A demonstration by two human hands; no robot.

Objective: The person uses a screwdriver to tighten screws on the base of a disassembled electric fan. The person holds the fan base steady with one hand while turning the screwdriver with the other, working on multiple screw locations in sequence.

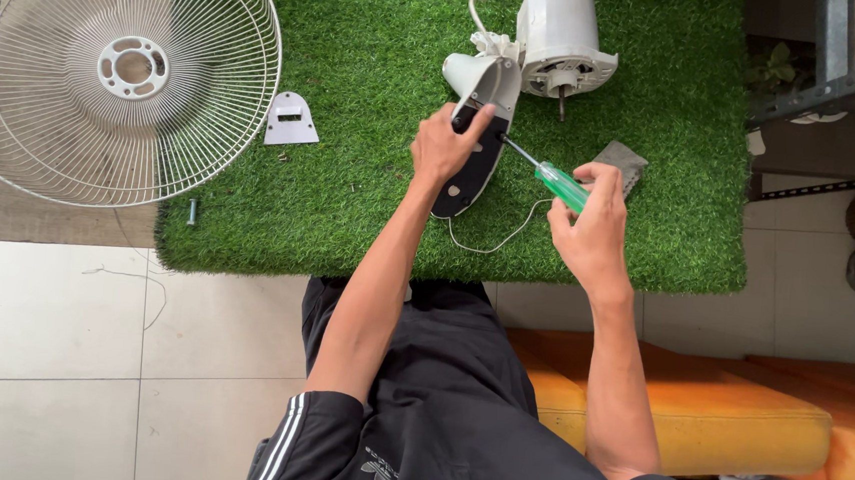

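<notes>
Pinching screwdriver (562, 185) between right hand (589, 231) fingers (608, 174).

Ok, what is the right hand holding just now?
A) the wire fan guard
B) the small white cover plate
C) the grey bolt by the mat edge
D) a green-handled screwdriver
D: the right hand grips a green-handled screwdriver, its tip at the fan neck that the left hand steadies.

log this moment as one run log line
left hand: steadies fan neck housing | right hand: holds green screwdriver, tip at housing | fan guard: lies apart, left
</notes>
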